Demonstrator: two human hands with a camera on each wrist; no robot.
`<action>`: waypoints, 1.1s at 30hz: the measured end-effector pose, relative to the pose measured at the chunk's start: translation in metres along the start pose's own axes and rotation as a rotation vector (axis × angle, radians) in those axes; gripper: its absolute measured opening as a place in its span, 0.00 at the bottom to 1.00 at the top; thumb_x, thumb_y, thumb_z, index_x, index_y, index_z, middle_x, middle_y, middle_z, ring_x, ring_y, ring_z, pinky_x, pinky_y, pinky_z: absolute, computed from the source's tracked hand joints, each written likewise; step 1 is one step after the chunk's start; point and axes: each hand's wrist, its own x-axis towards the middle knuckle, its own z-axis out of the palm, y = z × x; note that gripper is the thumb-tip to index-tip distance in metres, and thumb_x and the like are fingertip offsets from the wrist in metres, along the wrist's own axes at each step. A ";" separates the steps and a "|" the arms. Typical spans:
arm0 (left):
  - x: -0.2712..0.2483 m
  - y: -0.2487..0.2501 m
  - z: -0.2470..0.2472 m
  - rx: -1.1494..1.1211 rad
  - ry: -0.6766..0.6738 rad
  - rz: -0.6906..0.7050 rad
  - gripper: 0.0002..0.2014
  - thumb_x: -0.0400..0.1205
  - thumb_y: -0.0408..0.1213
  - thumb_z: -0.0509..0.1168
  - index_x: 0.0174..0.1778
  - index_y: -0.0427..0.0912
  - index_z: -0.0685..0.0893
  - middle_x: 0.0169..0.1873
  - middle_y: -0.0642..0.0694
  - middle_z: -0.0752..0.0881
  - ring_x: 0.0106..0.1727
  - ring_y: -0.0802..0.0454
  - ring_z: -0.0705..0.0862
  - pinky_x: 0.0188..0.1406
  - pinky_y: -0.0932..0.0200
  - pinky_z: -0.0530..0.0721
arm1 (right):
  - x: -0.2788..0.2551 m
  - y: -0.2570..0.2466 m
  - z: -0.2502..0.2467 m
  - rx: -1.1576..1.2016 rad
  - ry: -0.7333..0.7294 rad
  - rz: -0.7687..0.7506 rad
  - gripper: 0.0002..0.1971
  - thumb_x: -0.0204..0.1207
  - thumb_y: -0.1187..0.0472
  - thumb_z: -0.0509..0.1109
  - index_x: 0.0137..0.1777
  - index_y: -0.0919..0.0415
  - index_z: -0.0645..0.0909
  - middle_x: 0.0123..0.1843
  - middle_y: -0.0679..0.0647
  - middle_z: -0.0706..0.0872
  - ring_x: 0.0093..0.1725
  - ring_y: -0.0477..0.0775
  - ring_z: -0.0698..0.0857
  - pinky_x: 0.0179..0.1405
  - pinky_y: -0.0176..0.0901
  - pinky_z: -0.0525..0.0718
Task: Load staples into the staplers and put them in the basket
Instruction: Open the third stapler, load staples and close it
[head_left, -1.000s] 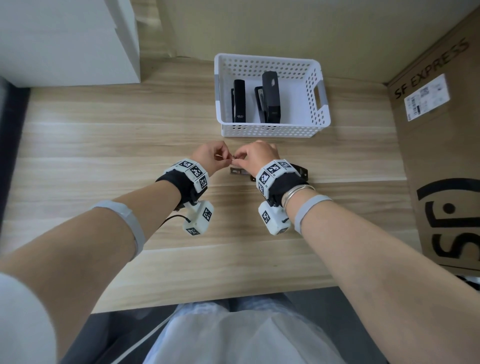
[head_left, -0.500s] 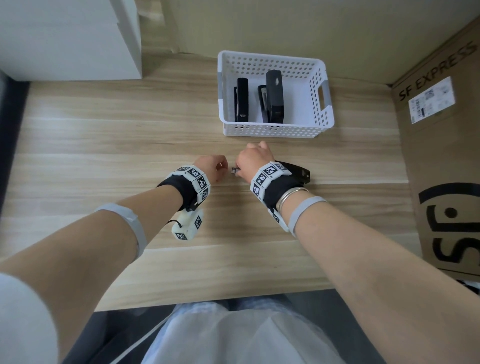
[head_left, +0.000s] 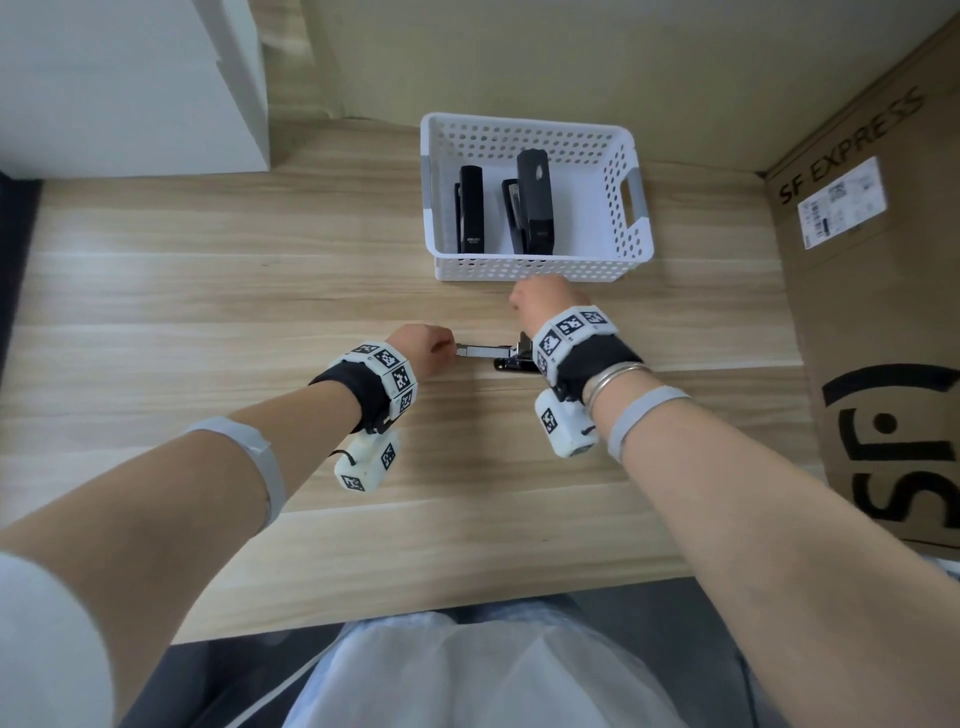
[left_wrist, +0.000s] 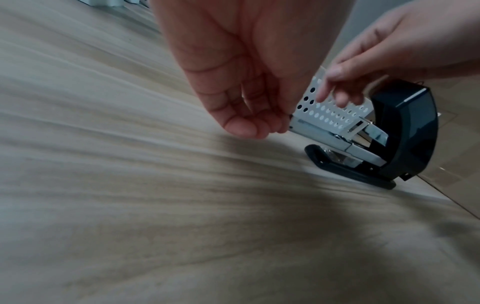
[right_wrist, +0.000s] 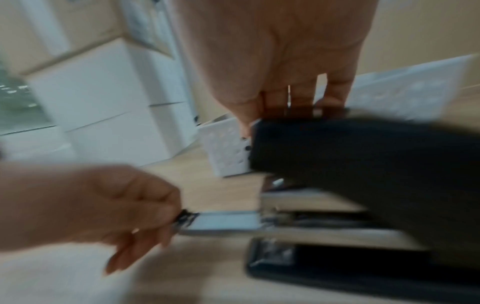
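Note:
A black stapler (head_left: 511, 359) lies on the wooden table (head_left: 208, 312) in front of the white basket (head_left: 540, 267). Its metal magazine (head_left: 480, 351) sticks out to the left. My left hand (head_left: 431, 345) pinches the end of that magazine (left_wrist: 311, 131). My right hand (head_left: 535, 306) grips the stapler's black cover (right_wrist: 363, 156), which stands raised over the base (right_wrist: 337, 271). The left wrist view shows the cover (left_wrist: 405, 127) swung up. Two black staplers (head_left: 470, 208) (head_left: 535, 200) lie inside the basket.
A large cardboard box (head_left: 872, 312) marked SF EXPRESS stands along the table's right side. A white cabinet (head_left: 130, 78) occupies the back left corner. The basket sits against the back wall. The table's front edge (head_left: 415, 608) runs just above my lap.
The hands, first pinched together above the stapler, dropped to it and came apart. The left now holds the magazine's end; the right has moved toward the basket on the cover.

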 end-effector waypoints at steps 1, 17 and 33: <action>0.001 0.000 0.001 0.005 0.009 -0.001 0.13 0.84 0.34 0.54 0.54 0.33 0.83 0.52 0.31 0.86 0.45 0.41 0.79 0.53 0.51 0.80 | 0.001 0.013 -0.001 0.028 0.006 0.049 0.14 0.80 0.70 0.60 0.58 0.65 0.84 0.59 0.62 0.87 0.57 0.63 0.86 0.62 0.56 0.84; 0.027 0.048 0.031 0.091 -0.044 0.079 0.12 0.82 0.29 0.54 0.50 0.32 0.83 0.39 0.39 0.80 0.42 0.46 0.75 0.42 0.57 0.73 | -0.013 0.073 0.035 -0.021 -0.195 0.111 0.12 0.65 0.57 0.77 0.48 0.55 0.86 0.38 0.54 0.87 0.37 0.60 0.85 0.36 0.39 0.80; 0.036 0.051 0.041 0.014 0.004 -0.022 0.12 0.82 0.31 0.54 0.53 0.34 0.81 0.43 0.35 0.84 0.44 0.42 0.81 0.50 0.48 0.83 | -0.023 0.074 0.031 0.154 -0.119 -0.014 0.17 0.70 0.53 0.75 0.58 0.55 0.83 0.50 0.57 0.89 0.50 0.62 0.87 0.47 0.46 0.83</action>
